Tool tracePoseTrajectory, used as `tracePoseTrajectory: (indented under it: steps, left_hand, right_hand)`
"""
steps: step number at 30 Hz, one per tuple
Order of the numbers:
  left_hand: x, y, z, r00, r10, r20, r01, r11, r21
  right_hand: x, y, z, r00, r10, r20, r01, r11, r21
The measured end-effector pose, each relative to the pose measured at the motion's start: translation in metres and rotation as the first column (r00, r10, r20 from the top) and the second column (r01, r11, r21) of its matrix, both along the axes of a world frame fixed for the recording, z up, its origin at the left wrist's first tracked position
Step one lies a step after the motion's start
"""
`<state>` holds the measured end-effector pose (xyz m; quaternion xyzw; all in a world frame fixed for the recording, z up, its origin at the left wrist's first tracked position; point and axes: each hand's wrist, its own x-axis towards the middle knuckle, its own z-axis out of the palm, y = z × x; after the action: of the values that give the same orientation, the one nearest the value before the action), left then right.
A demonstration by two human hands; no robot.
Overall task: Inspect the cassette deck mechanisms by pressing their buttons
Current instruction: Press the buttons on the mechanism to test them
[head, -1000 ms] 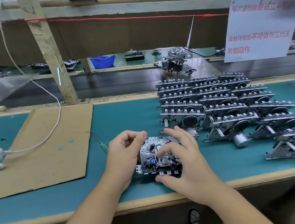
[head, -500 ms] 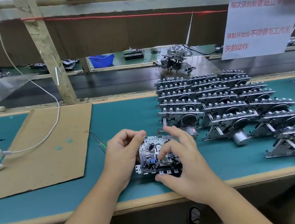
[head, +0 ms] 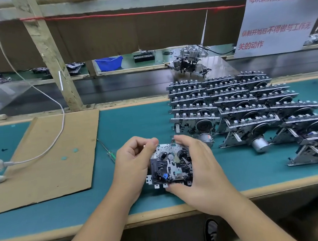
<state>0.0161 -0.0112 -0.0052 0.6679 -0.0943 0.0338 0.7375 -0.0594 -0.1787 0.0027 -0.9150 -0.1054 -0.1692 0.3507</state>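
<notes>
One grey metal cassette deck mechanism (head: pixel 170 164) is gripped by left hand (head: pixel 134 165) and right hand (head: pixel 199 169) near the green bench's (head: pixel 135 126) front edge; many stacked mechanisms (head: pixel 240 109) probably await inspection.

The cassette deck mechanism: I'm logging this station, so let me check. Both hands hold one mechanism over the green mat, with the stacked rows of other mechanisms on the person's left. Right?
Not quite. In the head view the stacked rows of mechanisms lie on the person's right, not left. The rest stands: the left hand and right hand both hold one cassette deck mechanism over the green mat.
</notes>
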Motion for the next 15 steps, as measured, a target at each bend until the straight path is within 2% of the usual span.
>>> tracePoseTrajectory:
  steps: [3, 8, 15]
  left_hand:
    - [0.0, -0.001, 0.001, 1.0, -0.012, -0.017, 0.012, 1.0, -0.011]
    - [0.001, 0.001, -0.001, 0.999, -0.012, -0.043, 0.011, 0.999, -0.032]
    - [-0.001, -0.001, 0.005, 0.995, -0.033, -0.098, 0.028, 0.998, -0.06]
  right_hand:
    - [0.0, -0.001, 0.0, 1.0, 0.011, 0.012, -0.011, 1.0, 0.008]
    - [0.001, -0.008, 0.004, 0.99, 0.132, -0.057, -0.128, 0.99, 0.066]
    - [-0.003, -0.009, 0.003, 0.996, 0.074, -0.055, -0.065, 0.987, 0.149]
